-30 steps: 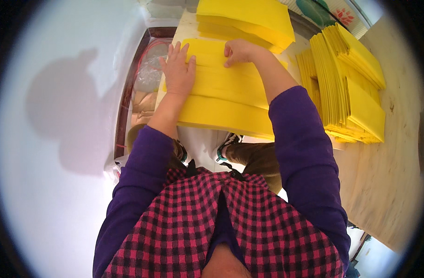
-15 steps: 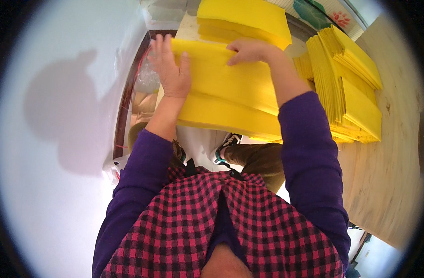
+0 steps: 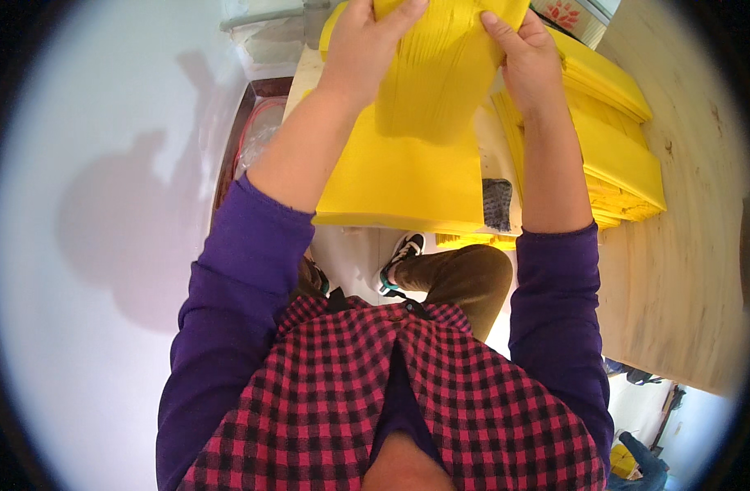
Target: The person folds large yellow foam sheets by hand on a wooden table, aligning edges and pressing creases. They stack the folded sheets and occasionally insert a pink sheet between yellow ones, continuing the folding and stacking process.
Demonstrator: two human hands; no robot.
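Observation:
Both hands are raised at the far edge of the view, gripping a bundle of yellow folded sheets (image 3: 436,82) that look like soft cloth. My left hand (image 3: 367,45) pinches its left side, thumb across the front. My right hand (image 3: 529,61) closes on the right side, thumb on the near face. The bundle hangs tilted toward me, many thin layers showing, its top cut off by the frame. Beneath it a wide yellow sheet or stack (image 3: 391,184) lies flat on a pale wooden table (image 3: 297,90).
A large pile of folded yellow sheets (image 3: 625,155) stands at the right, beside a wooden board (image 3: 670,270). A dark grey cloth (image 3: 496,203) lies right of the flat yellow sheet. A white wall (image 3: 113,204) rises on the left. My foot in a dark shoe (image 3: 404,258) shows below.
Both hands have lifted a yellow bundle off the flat yellow material and moved it away from me, up toward the frame's top. The grey cloth has come into view.

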